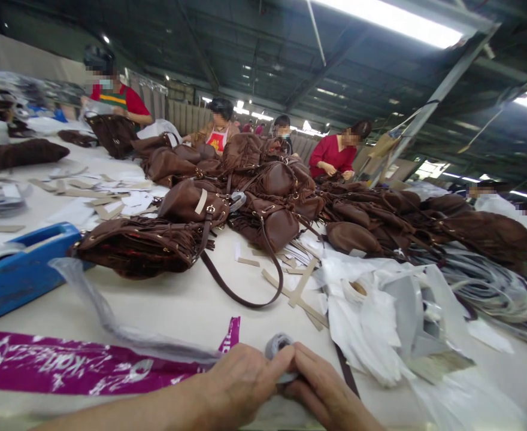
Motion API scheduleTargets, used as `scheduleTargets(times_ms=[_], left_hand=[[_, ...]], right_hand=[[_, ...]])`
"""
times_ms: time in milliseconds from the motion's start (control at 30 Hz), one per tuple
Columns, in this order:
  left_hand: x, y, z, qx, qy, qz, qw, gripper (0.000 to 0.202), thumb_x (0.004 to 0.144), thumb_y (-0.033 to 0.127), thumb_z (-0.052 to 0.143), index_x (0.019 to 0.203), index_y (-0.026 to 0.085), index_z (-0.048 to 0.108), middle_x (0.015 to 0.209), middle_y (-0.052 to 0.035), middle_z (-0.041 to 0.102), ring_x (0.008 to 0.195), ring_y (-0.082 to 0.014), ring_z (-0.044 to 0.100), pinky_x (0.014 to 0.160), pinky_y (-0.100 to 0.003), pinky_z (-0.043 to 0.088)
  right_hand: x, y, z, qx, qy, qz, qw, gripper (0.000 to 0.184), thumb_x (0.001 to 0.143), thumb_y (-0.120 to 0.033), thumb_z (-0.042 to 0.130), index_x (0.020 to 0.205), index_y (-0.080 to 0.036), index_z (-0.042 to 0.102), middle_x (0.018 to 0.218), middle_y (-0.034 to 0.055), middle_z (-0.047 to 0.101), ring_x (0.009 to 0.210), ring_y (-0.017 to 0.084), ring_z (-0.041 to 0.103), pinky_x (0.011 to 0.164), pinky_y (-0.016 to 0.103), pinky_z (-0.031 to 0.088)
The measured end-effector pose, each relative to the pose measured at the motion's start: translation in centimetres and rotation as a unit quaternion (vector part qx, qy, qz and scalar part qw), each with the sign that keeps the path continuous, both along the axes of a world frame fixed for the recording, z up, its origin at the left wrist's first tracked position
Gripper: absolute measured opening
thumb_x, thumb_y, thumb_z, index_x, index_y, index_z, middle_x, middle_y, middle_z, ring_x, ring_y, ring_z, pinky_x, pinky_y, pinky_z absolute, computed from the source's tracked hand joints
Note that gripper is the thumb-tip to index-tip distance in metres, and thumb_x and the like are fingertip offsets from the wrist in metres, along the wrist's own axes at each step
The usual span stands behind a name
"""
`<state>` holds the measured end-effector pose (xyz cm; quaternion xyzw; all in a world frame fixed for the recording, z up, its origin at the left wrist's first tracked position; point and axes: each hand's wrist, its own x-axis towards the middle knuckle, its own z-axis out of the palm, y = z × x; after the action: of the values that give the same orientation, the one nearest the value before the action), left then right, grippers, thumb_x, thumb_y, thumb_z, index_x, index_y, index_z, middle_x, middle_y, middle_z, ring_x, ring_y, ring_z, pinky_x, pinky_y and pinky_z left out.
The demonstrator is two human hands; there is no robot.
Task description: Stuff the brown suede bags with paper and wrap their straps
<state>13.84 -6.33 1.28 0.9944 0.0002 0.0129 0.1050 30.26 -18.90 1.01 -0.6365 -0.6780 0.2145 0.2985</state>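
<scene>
At the near edge of the table my left hand (241, 380) and my right hand (321, 389) meet. Both pinch a small grey roll of foam wrap (279, 346) between thumbs and fingers. A long clear-grey strip of the same wrap (111, 320) trails from the roll to the left across the table. It lies over a purple printed plastic bag (66, 368). A dark strap (347, 371) runs under my right hand. Just beyond, a brown fringed handbag (140, 245) lies on its side with its long strap looped toward me.
A blue tape dispenser (18, 269) sits at the left. Many brown handbags (263, 185) are piled along the white table (187, 299). White paper and plastic (380, 317) heap at the right, with card strips (299, 287). Several people (335, 152) work on the far side.
</scene>
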Motion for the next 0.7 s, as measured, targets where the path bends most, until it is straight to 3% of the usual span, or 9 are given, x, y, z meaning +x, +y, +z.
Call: scheduleTargets(times_ms=[100, 200, 300, 367, 467, 533, 600, 700], left_hand=[[-0.5, -0.5, -0.5, 0.02, -0.001, -0.032, 0.999, 0.081, 0.084, 0.016, 0.053, 0.144, 0.002, 0.001, 0.091, -0.0127, 0.069, 0.073, -0.0265, 0.066, 0.063, -0.035, 0.051], [-0.6, -0.6, -1.0, 0.012, -0.015, -0.035, 0.999, 0.087, 0.081, 0.016, 0.055, 0.145, 0.003, -0.002, 0.09, -0.0105, 0.069, 0.071, -0.0257, 0.065, 0.061, -0.033, 0.049], [-0.2, 1.0, -0.2, 0.021, -0.011, -0.01, 1.0, 0.064, 0.082, 0.016, 0.056, 0.138, 0.014, 0.026, 0.085, -0.0046, 0.068, 0.07, -0.0228, 0.065, 0.06, -0.029, 0.047], [0.5, 2.5, 0.8, 0.034, -0.006, -0.033, 0.999, 0.037, 0.083, 0.016, 0.057, 0.118, 0.022, 0.046, 0.081, -0.0008, 0.067, 0.069, -0.0204, 0.065, 0.057, -0.026, 0.045], [1.6, 3.4, 1.6, 0.065, -0.026, -0.088, 0.994, 0.012, 0.086, 0.018, 0.058, 0.095, 0.022, 0.052, 0.082, 0.0001, 0.066, 0.071, -0.0197, 0.064, 0.056, -0.026, 0.045], [2.3, 2.4, 1.2, 0.076, -0.034, -0.068, 0.994, 0.004, 0.089, 0.016, 0.053, 0.092, 0.019, 0.052, 0.083, -0.0022, 0.066, 0.072, -0.0208, 0.064, 0.058, -0.029, 0.047], [2.7, 0.6, 0.4, 0.075, -0.024, -0.005, 0.997, 0.003, 0.091, 0.014, 0.049, 0.092, 0.016, 0.051, 0.084, -0.005, 0.065, 0.072, -0.022, 0.064, 0.06, -0.031, 0.049], [2.3, -1.2, -0.4, 0.051, -0.006, 0.058, 0.997, 0.005, 0.091, 0.012, 0.047, 0.093, 0.015, 0.05, 0.084, -0.0058, 0.065, 0.073, -0.0225, 0.064, 0.061, -0.033, 0.051]], right_hand=[[0.3, 0.3, 0.4, -0.003, 0.006, 0.017, 1.0, 0.009, 0.087, -0.015, 0.052, 0.081, -0.021, 0.049, 0.082, 0.0012, 0.056, 0.076, 0.017, 0.053, 0.067, 0.027, 0.041], [0.4, 0.2, 0.3, -0.006, 0.0, 0.044, 0.999, 0.008, 0.088, -0.015, 0.052, 0.084, -0.021, 0.05, 0.084, 0.0018, 0.056, 0.078, 0.017, 0.053, 0.069, 0.027, 0.041], [0.7, 0.0, 0.4, -0.02, -0.02, 0.048, 0.998, 0.01, 0.085, -0.012, 0.052, 0.086, -0.022, 0.05, 0.086, 0.0021, 0.056, 0.081, 0.018, 0.053, 0.071, 0.027, 0.043], [0.9, -0.2, 0.6, -0.026, -0.029, 0.048, 0.998, 0.012, 0.084, -0.011, 0.05, 0.085, -0.022, 0.048, 0.087, 0.0027, 0.057, 0.082, 0.018, 0.054, 0.071, 0.027, 0.044], [0.8, -0.1, 0.5, -0.049, -0.054, 0.049, 0.996, 0.013, 0.084, -0.01, 0.047, 0.085, -0.023, 0.048, 0.088, 0.0035, 0.059, 0.083, 0.019, 0.057, 0.074, 0.028, 0.047], [0.4, -0.1, 0.0, -0.067, -0.087, 0.021, 0.994, 0.019, 0.082, -0.007, 0.046, 0.092, -0.023, 0.051, 0.097, 0.0052, 0.061, 0.089, 0.02, 0.06, 0.077, 0.029, 0.048], [-0.3, 0.0, -0.9, -0.061, -0.122, -0.034, 0.99, 0.027, 0.08, -0.005, 0.044, 0.099, -0.023, 0.052, 0.105, 0.007, 0.06, 0.09, 0.02, 0.063, 0.077, 0.028, 0.05], [-0.8, 0.0, -1.9, -0.026, -0.132, -0.072, 0.988, 0.023, 0.084, -0.006, 0.04, 0.094, -0.023, 0.052, 0.098, 0.0057, 0.06, 0.079, 0.017, 0.064, 0.069, 0.025, 0.051]])
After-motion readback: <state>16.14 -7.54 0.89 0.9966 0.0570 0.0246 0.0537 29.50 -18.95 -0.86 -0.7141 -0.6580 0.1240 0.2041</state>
